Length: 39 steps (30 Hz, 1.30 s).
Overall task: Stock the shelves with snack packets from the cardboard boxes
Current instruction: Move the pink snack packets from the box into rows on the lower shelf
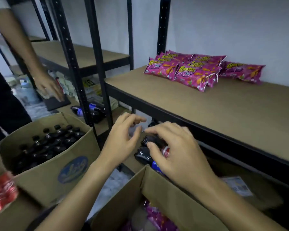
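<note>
Several pink snack packets (197,70) lie in a pile at the back of the brown shelf board (207,110). More pink packets (157,219) fill the open cardboard box (170,195) at the bottom of the view. Above that box's far edge, in front of the lower shelf, both my hands hover empty. My left hand (122,140) has loosely spread, relaxed fingers. The fingers of my right hand (177,150) are spread and slightly bent over dark bottles (145,150) lying on the lower shelf.
A second cardboard box (57,164) full of dark bottles stands at left, with a red can pack (2,192) beside it. Another person's hand (48,87) reaches down at upper left. Black shelf posts (98,64) stand between the shelving units.
</note>
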Tool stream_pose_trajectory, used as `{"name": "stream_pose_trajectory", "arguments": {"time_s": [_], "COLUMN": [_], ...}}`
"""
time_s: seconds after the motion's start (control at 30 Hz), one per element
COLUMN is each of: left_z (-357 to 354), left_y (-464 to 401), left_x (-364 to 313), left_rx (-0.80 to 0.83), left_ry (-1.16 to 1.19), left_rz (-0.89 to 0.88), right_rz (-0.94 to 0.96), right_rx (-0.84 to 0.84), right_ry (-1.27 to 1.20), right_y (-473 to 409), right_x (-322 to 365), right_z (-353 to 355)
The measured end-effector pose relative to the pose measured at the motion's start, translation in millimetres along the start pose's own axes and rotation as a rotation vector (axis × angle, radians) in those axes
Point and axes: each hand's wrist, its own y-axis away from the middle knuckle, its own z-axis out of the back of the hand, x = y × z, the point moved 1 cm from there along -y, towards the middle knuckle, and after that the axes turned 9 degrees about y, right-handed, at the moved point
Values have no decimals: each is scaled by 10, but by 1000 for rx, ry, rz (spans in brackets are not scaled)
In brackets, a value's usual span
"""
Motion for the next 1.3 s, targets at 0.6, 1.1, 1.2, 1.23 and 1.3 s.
{"name": "stream_pose_trajectory", "arguments": {"time_s": [0.6,1.1,1.2,1.23,1.3], "left_z": [-1089,-1924,-2108,-2150,-2199], "left_y": [1380,2153,2307,2359,2441], "left_x": [909,1404,1575,1611,1639], "left_rx": [686,1323,1356,1370,1399], "left_ry": [-775,-447,-481,-486,-458], "left_rz": [15,498,500,504,518], "right_rz": [-422,-466,-522,-532,-544], "right_rx": [909,1260,1220,1204,1192], "right_ry": [101,224,266,277,288], "right_y": [1927,2535,2616,2640,2669], "right_x": [-514,-678,-675,-673,-675], "right_z": [-2093,-2707,-2750,-2754,-2757]}}
